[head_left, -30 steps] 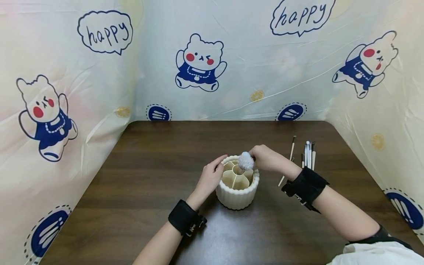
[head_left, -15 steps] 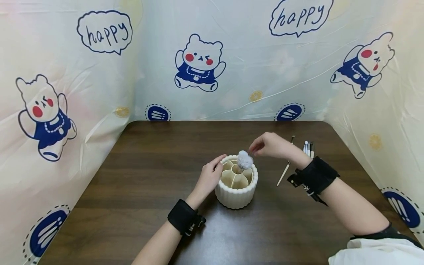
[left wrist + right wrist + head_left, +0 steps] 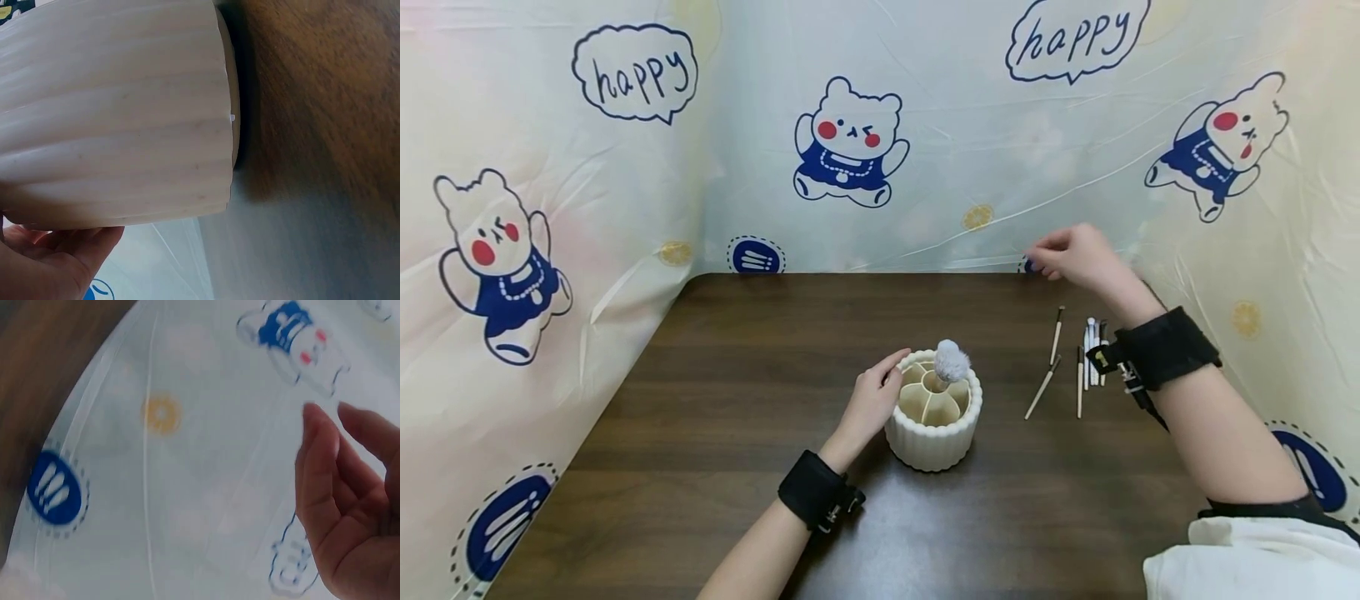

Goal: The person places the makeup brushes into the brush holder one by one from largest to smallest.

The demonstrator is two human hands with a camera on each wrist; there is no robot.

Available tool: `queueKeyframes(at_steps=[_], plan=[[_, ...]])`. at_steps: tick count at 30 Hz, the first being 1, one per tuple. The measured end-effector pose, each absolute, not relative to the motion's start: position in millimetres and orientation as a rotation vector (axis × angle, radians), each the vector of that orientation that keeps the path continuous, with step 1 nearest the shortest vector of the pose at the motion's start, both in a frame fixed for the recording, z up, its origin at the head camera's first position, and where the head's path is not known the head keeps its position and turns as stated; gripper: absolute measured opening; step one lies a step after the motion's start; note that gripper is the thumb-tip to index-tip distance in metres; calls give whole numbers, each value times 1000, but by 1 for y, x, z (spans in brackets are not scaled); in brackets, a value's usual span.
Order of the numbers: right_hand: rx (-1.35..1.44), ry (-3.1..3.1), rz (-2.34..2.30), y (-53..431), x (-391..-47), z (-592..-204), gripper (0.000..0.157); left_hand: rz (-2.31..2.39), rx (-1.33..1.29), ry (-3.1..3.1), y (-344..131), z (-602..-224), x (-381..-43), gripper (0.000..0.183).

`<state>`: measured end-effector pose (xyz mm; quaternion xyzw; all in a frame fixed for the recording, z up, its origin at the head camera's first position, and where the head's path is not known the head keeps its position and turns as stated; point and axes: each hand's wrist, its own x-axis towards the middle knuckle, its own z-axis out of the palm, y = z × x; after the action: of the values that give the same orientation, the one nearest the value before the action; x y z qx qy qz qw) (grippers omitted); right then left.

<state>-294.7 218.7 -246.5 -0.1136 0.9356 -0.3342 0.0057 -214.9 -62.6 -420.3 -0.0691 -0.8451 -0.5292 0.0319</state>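
A cream ribbed brush holder [image 3: 931, 446] with inner compartments stands upright on the table. One brush with a fluffy grey head [image 3: 952, 362] sticks up out of it. My left hand [image 3: 871, 398] holds the holder's left side, fingers at the rim; in the left wrist view the fingers of that hand [image 3: 69, 262] lie against the ribbed wall [image 3: 119, 125]. My right hand [image 3: 1078, 257] is raised above the table's far right part, holding nothing. In the right wrist view, thumb and fingertips of this hand [image 3: 350, 506] are bent loosely with a gap between them.
To the right of the holder lie several slim brushes: two pale-handled ones [image 3: 1041, 387] [image 3: 1056, 333] end to end, another thin one [image 3: 1080, 383], and a close group of white-handled ones [image 3: 1092, 354]. A printed curtain [image 3: 850, 233] rises behind the dark wooden table [image 3: 737, 375].
My right hand has let go of the fluffy brush, now standing in the holder, and moved up and to the right. My left hand stays at the holder.
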Motion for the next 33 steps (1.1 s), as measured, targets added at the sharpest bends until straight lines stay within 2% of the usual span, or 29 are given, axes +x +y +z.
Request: queueKeyframes(at_steps=[12,19,33], plan=[[22,3092,-1167,278,-316,-239,55,-1645,-201,-2612,-62,-417,-214,42],[91,3066,-1150,303,-319,-254,50,-1677,-186,-2620,-63,-418,-212,43],[502,3088,-1182,346,-316,-308,34,-1659,-191,-2622,-62,-420,-215,42]])
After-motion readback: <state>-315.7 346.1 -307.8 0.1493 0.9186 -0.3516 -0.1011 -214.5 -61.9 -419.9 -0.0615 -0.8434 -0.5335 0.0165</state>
